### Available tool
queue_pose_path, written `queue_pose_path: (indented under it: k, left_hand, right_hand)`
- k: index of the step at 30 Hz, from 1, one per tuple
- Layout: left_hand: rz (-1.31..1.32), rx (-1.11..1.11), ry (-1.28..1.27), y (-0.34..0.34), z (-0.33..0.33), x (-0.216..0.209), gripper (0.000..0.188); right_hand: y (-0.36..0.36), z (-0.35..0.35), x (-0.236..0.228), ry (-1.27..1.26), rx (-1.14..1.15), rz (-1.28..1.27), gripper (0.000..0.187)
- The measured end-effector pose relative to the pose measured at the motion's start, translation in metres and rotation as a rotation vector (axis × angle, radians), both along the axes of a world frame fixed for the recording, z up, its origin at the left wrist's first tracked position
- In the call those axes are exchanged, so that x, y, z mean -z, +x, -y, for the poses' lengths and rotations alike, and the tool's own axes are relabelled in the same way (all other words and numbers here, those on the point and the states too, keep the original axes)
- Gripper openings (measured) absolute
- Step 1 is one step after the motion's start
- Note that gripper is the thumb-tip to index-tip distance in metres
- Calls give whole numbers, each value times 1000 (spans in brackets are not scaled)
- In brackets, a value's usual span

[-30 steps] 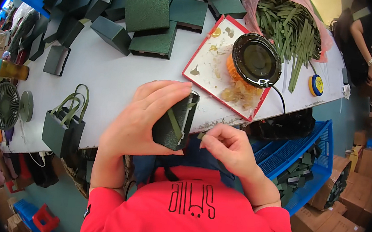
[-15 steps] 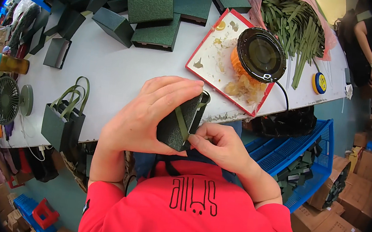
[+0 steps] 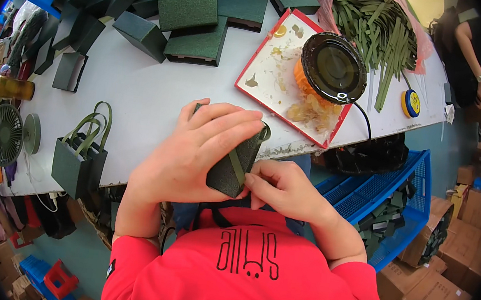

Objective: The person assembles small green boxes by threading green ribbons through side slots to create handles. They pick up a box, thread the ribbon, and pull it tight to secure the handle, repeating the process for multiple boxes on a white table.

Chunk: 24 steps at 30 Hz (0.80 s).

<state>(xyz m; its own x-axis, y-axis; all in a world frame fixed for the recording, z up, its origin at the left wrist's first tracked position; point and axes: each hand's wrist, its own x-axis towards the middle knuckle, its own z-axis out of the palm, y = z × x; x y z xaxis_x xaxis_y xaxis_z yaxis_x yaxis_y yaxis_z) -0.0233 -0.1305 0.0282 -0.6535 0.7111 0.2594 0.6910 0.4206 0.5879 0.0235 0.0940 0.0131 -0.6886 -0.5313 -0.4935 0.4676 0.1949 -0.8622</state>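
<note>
My left hand [image 3: 185, 150] is wrapped over a small dark green box [image 3: 223, 178] with a leafy embossed surface, held above the table's front edge. A green ribbon [image 3: 237, 166] runs slanting across the box's face, and a bit of it loops at the far corner. At the box's right edge, the thumb and bent fingers of my right hand [image 3: 284, 187] press together on the ribbon's lower end. My palm and fingers hide much of the box's far side. Left of my hands, dark green boxes with ribbon handles [image 3: 74, 170] stand at the table edge.
Several dark green boxes [image 3: 189, 1] are heaped at the back left. A dark round pot [image 3: 334, 68] stands on a red-rimmed, glue-stained tray [image 3: 259, 52]. Green ribbons [image 3: 374, 20] spill from a pink bag. A small fan [image 3: 5, 134] is far left; a blue crate [image 3: 380, 246] sits right.
The box has tilted in my left hand, whose fingers have spread and shifted over it. My right hand stays at the ribbon's lower end, its fingers moving slightly.
</note>
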Motion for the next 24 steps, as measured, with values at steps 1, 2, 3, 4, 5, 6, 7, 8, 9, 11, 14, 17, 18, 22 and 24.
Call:
queue_pose_path:
  k: [1,2,3,4,5,6,7,8,9,11,14,17,18,22,24]
  left_hand:
    - [8,-10,21,-1,2,1,88]
    - [12,-13,26,-2,3,2,89]
    - [15,-17,31,-3,4,2,90]
    - [17,-20,37,-4,4,3,91]
    - [17,-38,46,-4,6,3,91]
    - [16,-55,55,-3,7,2,92]
    - [16,-72,64,-2,8,2,93]
    - [4,-88,77,-3,8,2,93]
    - [-8,-110,89,-2,10,3,94]
    - [-29,-139,113,-2,10,3,94]
    - [-58,-136,157,-4,4,3,94]
    - [-58,-105,200,0,-2,-1,93]
    - [-49,-86,207,0,-3,1,93]
    - [3,-33,163,4,-5,0,92]
    - [36,-49,137,7,-1,-1,94]
  right_hand:
    - [1,-1,1,-39,85,-23,26]
    - [5,-1,4,-78,171,-46,26]
    - [8,-2,8,-118,257,-70,26]
    - [10,-3,15,-114,387,-186,26]
    - [11,-3,23,-112,513,-302,25]
    - [13,-3,26,-110,640,-418,25]
    - [16,-1,24,-115,779,-498,22]
    - [20,-9,33,-48,805,-668,20]
    - [27,-16,32,-125,772,-664,18]
    - [38,-22,25,-208,636,-663,12]
    - [42,-19,5,-145,232,-390,18]
    - [40,-16,30,-197,-103,193,32]
    - [41,-12,34,-308,-21,212,33]
    - [51,-8,42,-608,408,195,46]
    - [48,-13,41,-598,753,174,41]
